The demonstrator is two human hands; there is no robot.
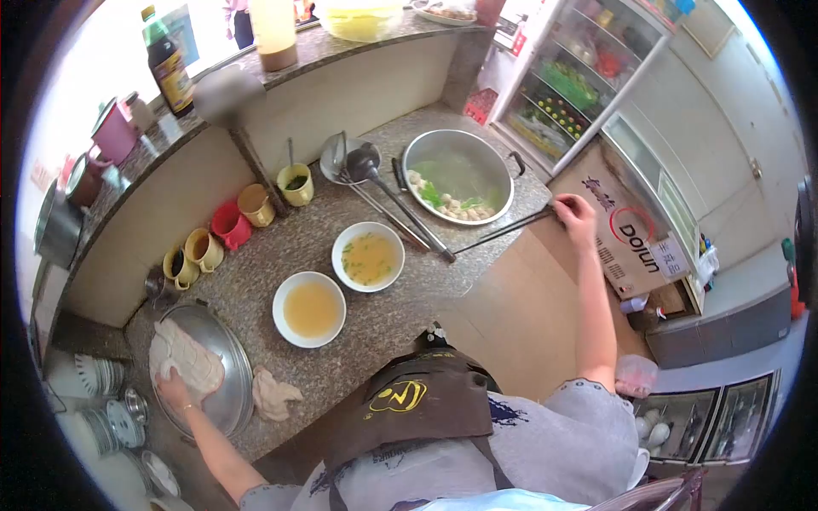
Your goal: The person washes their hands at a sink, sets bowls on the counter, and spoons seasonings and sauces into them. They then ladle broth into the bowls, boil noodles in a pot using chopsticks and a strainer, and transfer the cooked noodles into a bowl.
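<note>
My right hand (577,215) is closed on a pair of dark chopsticks (511,228), held out over the counter's right edge, tips pointing left. Left of them stands a large metal pot (460,157) of greenish broth with pale balls and a green leaf. My left hand (174,389) rests on a pale cloth (189,358) on a round metal lid (228,387); its fingers are partly hidden against the cloth. Between my hands sit two white bowls of yellowish soup, one (309,310) plain, the other (368,257) with green bits.
A ladle (364,162) and strainer (336,162) lie beside the pot. Red (230,224) and yellow cups (296,185) line the counter's back wall. A dark bottle (170,68) stands on the ledge. A second cloth (273,394) lies near the lid. A fridge (575,85) is behind.
</note>
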